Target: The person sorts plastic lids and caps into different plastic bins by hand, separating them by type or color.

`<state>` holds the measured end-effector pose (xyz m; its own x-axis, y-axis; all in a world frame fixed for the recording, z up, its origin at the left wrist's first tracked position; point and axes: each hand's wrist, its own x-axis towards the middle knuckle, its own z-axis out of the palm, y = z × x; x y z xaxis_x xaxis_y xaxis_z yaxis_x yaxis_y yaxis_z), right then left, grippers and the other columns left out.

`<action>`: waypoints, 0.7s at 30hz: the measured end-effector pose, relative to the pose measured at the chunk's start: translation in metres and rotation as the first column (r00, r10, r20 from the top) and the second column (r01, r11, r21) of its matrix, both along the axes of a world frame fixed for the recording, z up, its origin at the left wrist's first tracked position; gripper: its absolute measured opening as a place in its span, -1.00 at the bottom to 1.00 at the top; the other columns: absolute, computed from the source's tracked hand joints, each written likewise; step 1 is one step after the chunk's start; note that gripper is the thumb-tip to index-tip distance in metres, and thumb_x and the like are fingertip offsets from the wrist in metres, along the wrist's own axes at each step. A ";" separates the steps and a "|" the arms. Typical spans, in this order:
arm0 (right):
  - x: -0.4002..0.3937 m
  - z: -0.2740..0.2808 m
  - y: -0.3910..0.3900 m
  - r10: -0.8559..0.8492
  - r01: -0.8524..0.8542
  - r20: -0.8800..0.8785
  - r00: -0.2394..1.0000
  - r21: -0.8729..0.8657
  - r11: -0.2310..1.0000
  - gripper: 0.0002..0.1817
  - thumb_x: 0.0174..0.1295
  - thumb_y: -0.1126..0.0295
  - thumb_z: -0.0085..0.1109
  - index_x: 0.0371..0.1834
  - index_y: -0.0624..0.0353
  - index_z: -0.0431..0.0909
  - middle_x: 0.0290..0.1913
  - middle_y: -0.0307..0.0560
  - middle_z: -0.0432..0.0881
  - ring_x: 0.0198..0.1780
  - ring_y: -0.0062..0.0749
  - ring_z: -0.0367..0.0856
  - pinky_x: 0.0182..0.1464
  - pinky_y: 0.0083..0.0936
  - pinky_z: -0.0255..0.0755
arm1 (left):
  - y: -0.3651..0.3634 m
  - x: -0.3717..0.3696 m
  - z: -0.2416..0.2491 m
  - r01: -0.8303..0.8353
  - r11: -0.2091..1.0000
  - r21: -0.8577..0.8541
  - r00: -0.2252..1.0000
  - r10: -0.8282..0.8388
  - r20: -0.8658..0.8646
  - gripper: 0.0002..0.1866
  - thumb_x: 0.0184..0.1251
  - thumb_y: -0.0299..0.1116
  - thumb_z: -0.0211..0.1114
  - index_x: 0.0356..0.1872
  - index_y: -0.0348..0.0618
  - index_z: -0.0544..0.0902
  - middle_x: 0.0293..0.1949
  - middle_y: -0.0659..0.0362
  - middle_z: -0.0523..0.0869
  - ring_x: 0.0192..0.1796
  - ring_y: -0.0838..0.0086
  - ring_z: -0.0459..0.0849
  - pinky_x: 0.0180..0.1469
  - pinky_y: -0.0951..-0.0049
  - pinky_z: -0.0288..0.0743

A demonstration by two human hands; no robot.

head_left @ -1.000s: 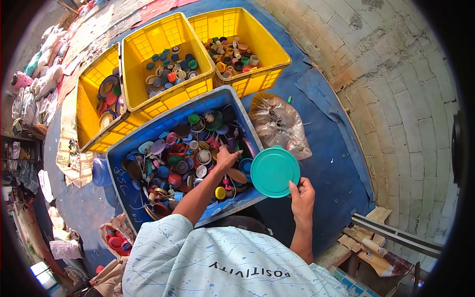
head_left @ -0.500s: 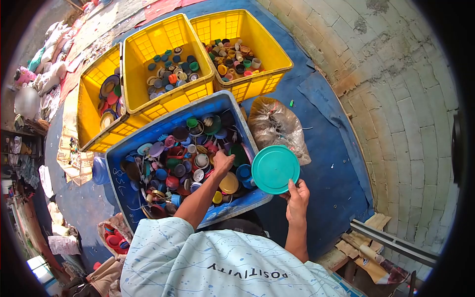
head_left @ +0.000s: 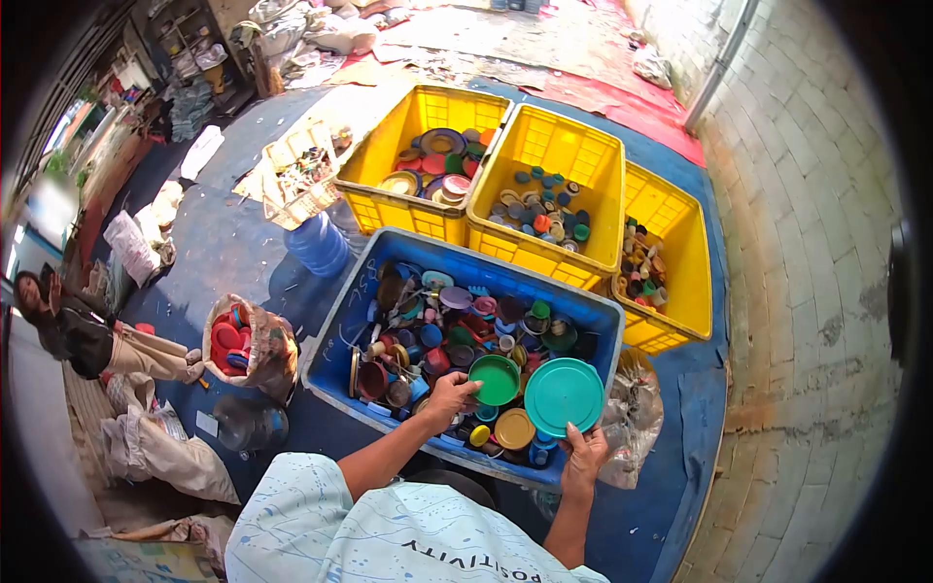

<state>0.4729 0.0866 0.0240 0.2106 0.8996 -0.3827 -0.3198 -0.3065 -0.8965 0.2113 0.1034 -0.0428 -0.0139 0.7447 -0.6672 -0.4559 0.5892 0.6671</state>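
A blue crate (head_left: 342, 330) full of mixed plastic caps and lids stands in front of me. My right hand (head_left: 585, 454) grips a large teal round lid (head_left: 563, 395) by its lower edge, over the crate's right end. My left hand (head_left: 453, 395) holds a smaller green lid (head_left: 495, 379) just left of the teal one, above the caps. A yellow-brown lid (head_left: 514, 428) lies in the crate below both.
Three yellow crates (head_left: 544, 165) with sorted caps stand behind the blue one. A clear bag (head_left: 637, 418) lies at the right, a bag of red caps (head_left: 243, 345) and a blue water jug (head_left: 317, 245) at the left. A person (head_left: 83, 330) sits far left. A brick wall runs along the right.
The view has swung left. My left hand came up out of the caps with a green lid. The teal lid in my right hand now sits over the crate.
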 end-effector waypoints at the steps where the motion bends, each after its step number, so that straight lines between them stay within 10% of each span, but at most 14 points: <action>1: -0.009 0.000 0.001 0.052 -0.052 0.003 0.999 -0.012 0.999 -0.65 0.14 0.49 0.33 -0.04 0.22 0.43 -0.23 -0.17 0.66 -0.34 -0.64 0.61 -0.36 -0.70 0.48 | -0.011 -0.013 0.008 -0.062 0.998 0.020 0.998 0.061 0.009 -0.71 0.28 -0.30 0.35 -0.12 -0.21 0.50 -0.24 0.14 0.65 -0.23 0.42 0.71 -0.22 0.41 0.65; 12: -0.198 -0.012 -0.020 0.381 -0.387 -0.114 0.918 -0.032 0.922 -0.70 0.17 0.49 0.32 -0.07 0.19 0.46 -0.25 -0.24 0.65 -0.33 -0.63 0.61 -0.33 -0.65 0.50 | -0.141 -0.181 0.040 -0.498 0.863 0.089 0.866 0.488 0.109 -0.76 0.28 -0.40 0.35 -0.13 -0.24 0.52 -0.24 0.12 0.69 -0.24 0.41 0.75 -0.16 0.39 0.70; 21: -0.389 -0.022 -0.089 0.320 -0.367 -0.303 0.897 -0.110 0.924 -0.74 0.19 0.46 0.30 -0.09 0.09 0.48 -0.28 -0.33 0.62 -0.29 -0.62 0.58 -0.30 -0.59 0.41 | -0.231 -0.383 0.036 -0.559 0.820 0.121 0.828 0.560 0.031 -0.74 0.24 -0.41 0.38 -0.14 -0.29 0.54 -0.25 0.13 0.68 -0.25 0.44 0.72 -0.14 0.39 0.70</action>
